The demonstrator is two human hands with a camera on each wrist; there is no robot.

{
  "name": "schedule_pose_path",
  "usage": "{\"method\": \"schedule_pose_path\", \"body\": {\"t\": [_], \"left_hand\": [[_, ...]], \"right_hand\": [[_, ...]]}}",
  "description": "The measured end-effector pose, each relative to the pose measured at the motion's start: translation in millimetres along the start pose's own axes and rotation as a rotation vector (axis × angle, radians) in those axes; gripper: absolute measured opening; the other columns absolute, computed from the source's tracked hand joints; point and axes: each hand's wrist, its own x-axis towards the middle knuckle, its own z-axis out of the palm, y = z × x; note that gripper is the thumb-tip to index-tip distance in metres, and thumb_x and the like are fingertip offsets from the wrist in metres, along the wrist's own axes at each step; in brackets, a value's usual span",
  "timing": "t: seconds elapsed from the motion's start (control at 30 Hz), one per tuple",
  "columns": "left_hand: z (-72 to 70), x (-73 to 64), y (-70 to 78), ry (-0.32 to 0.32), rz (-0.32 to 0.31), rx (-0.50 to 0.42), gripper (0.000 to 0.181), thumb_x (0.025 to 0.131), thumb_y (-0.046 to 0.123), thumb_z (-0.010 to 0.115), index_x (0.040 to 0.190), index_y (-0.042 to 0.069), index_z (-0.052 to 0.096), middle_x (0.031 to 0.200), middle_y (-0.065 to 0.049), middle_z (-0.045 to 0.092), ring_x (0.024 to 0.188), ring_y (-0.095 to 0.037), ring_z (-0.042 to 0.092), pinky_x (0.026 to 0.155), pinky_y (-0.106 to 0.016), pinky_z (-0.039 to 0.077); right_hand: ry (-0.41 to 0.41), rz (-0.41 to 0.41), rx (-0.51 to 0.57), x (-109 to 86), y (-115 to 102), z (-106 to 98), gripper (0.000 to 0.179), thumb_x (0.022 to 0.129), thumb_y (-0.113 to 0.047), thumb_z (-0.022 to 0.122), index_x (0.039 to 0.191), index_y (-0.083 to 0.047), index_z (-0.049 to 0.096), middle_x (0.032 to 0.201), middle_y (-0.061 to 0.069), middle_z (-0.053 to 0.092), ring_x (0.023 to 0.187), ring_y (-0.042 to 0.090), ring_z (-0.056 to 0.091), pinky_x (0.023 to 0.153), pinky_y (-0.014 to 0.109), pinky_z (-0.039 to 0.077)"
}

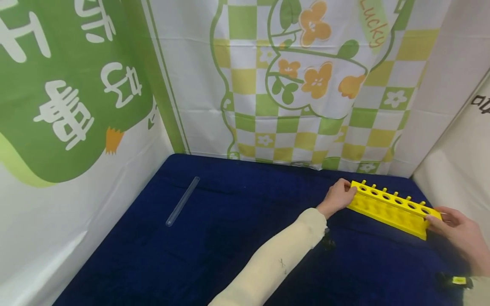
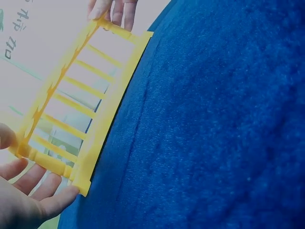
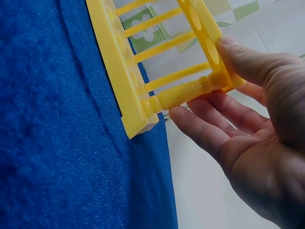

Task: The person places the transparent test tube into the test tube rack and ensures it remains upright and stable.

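Note:
A yellow test tube rack (image 1: 386, 222) with a row of round holes and a row of pegs stands upright at the right back of the table. At its left end, my left hand (image 1: 338, 197) grips the top plate and side post between thumb and fingers. My right hand (image 1: 461, 231) holds the opposite end, the thumb on the top plate (image 3: 207, 40) and the fingers by the end post (image 3: 183, 93). The holes I can see hold no tubes. Whether the base touches the cloth, I cannot tell. A clear test tube (image 1: 183, 202) lies flat at the left.
Dark blue cloth (image 1: 237, 204) covers the table. Printed curtains hang along its back (image 1: 245, 80) and left side (image 1: 126, 170), and a pale sheet (image 1: 459, 161) borders the right, close to the rack.

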Motion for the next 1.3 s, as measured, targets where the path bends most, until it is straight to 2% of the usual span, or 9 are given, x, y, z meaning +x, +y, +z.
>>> {"method": "schedule_pose_path", "body": {"t": [0.3,0.5,0.73,0.9,0.97,1.07,1.13,1.2,1.3], "left_hand": [[-2.9,-5.2,-3.9,0.005,0.006,-0.019,0.024,0.100,0.042,0.052,0.115,0.023,0.055,0.101,0.007,0.058,0.077,-0.009,0.054,0.068,-0.027,0.048],[-4.8,-6.4,-6.6,0.019,0.022,-0.011,0.026,0.100,0.043,0.052,0.117,0.023,0.056,0.105,0.006,0.061,0.080,-0.007,0.056,0.070,-0.027,0.049],[-7.8,-10.1,-6.8,0.030,0.025,-0.012,0.027,0.099,0.042,0.053,0.118,0.023,0.057,0.104,0.007,0.061,0.081,-0.007,0.056,0.070,-0.027,0.050],[-10.9,-13.2,-7.6,0.033,0.022,-0.007,0.027,0.099,0.042,0.053,0.117,0.023,0.057,0.104,0.007,0.061,0.081,-0.007,0.057,0.070,-0.027,0.050],[-12.3,-14.0,-7.5,0.036,0.026,-0.001,0.027,0.099,0.042,0.053,0.117,0.023,0.057,0.104,0.007,0.062,0.081,-0.007,0.057,0.071,-0.027,0.050],[-14.1,-15.2,-7.1,0.043,0.026,0.006,0.027,0.099,0.042,0.053,0.117,0.022,0.056,0.104,0.007,0.061,0.081,-0.007,0.056,0.071,-0.026,0.050],[-15.0,-16.0,-7.1,0.046,0.022,0.009,0.026,0.099,0.042,0.053,0.117,0.022,0.056,0.103,0.007,0.061,0.081,-0.007,0.056,0.071,-0.026,0.050],[-15.8,-16.6,-7.3,0.045,0.022,0.009,0.026,0.099,0.041,0.053,0.117,0.022,0.056,0.104,0.007,0.061,0.081,-0.007,0.056,0.071,-0.026,0.050],[-16.9,-17.4,-7.1,0.043,0.025,0.012,0.026,0.099,0.041,0.052,0.117,0.021,0.055,0.104,0.007,0.061,0.081,-0.007,0.056,0.071,-0.026,0.049]], "right_hand": [[-0.003,-0.010,-0.001,-1.1,-5,3,0.075,0.098,-0.037,0.057,0.142,0.017,0.028,0.126,0.044,0.045,0.066,-0.017,0.046,0.056,0.022,0.055],[0.001,-0.013,0.006,-0.7,-6,5,0.075,0.098,-0.036,0.056,0.143,0.017,0.028,0.127,0.044,0.044,0.067,-0.018,0.045,0.055,0.020,0.054],[0.012,-0.056,0.013,0.2,-4,9,0.072,0.098,-0.034,0.057,0.141,0.018,0.030,0.118,0.040,0.049,0.068,-0.019,0.046,0.056,0.019,0.054],[0.006,-0.053,0.041,0.7,-4,13,0.074,0.098,-0.034,0.058,0.143,0.017,0.028,0.122,0.040,0.047,0.070,-0.022,0.044,0.057,0.018,0.054],[0.008,-0.050,0.047,0.9,-5,14,0.074,0.097,-0.034,0.059,0.143,0.016,0.029,0.118,0.036,0.050,0.071,-0.022,0.044,0.058,0.017,0.054],[0.013,-0.046,0.056,1.9,-6,15,0.073,0.097,-0.034,0.060,0.143,0.015,0.031,0.103,0.010,0.059,0.071,-0.021,0.046,0.059,0.017,0.054],[0.015,-0.044,0.056,2.4,-6,15,0.073,0.097,-0.034,0.060,0.142,0.015,0.032,0.101,0.003,0.058,0.071,-0.021,0.047,0.059,0.017,0.054],[0.017,-0.043,0.056,3.3,-5,17,0.072,0.097,-0.034,0.059,0.143,0.014,0.031,0.102,0.005,0.059,0.071,-0.021,0.047,0.059,0.017,0.055],[0.019,-0.043,0.042,4.9,-4,20,0.074,0.098,-0.036,0.057,0.144,0.014,0.029,0.118,0.031,0.052,0.072,-0.022,0.043,0.059,0.016,0.054]]}}
